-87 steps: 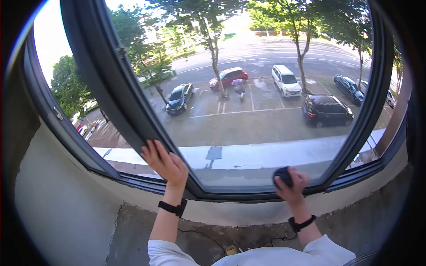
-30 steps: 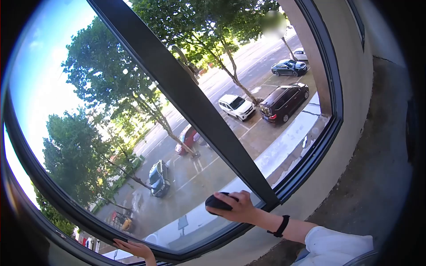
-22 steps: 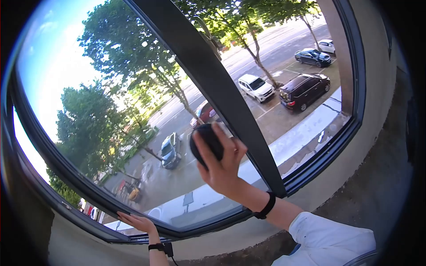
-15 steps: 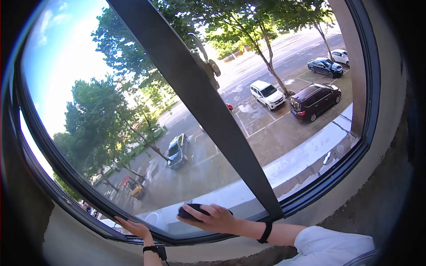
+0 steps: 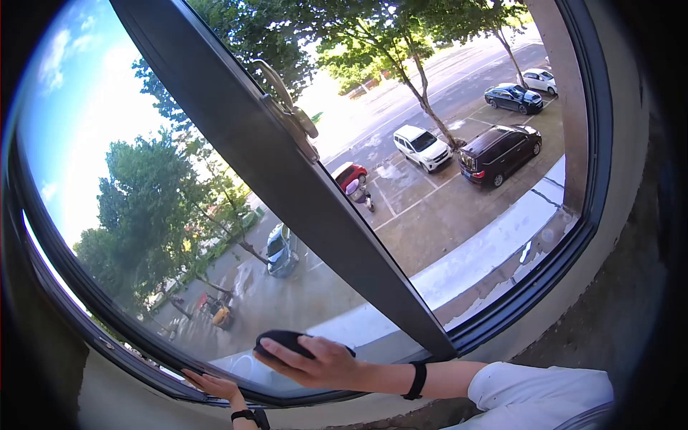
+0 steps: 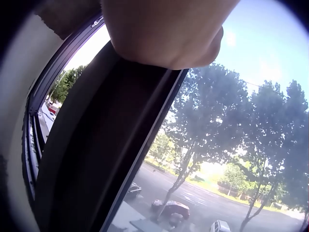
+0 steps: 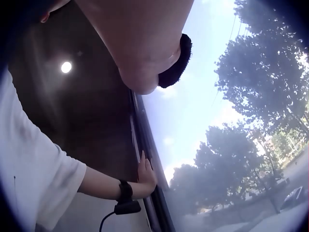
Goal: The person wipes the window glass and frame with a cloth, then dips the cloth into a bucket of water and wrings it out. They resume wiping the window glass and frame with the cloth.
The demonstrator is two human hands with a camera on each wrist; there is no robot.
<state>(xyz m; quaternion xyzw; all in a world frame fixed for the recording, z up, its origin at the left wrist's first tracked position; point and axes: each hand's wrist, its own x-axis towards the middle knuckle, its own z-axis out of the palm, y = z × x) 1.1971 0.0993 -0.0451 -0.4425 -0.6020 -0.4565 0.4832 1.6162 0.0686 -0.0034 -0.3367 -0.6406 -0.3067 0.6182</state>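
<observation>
My right hand grips a rounded black pad near the lower edge of the window pane. Seen from the right wrist, the pad's edge looks fuzzy, and most of it is hidden behind the hand. My left hand, fingers straight, rests against the dark sash frame at its lower left. That same left hand lies flat along the frame in the right wrist view. From the left wrist, the hand covers the top of the frame.
A thick upright bar with a metal handle crosses the window. Right of it, the opening is bordered by a dark frame and a plastered wall. Outside are a white ledge, parked cars and trees.
The head view has swung left since the oldest frame. My right hand rose with the pad, then came down and moved left along the pane. The left hand stays against the frame lately.
</observation>
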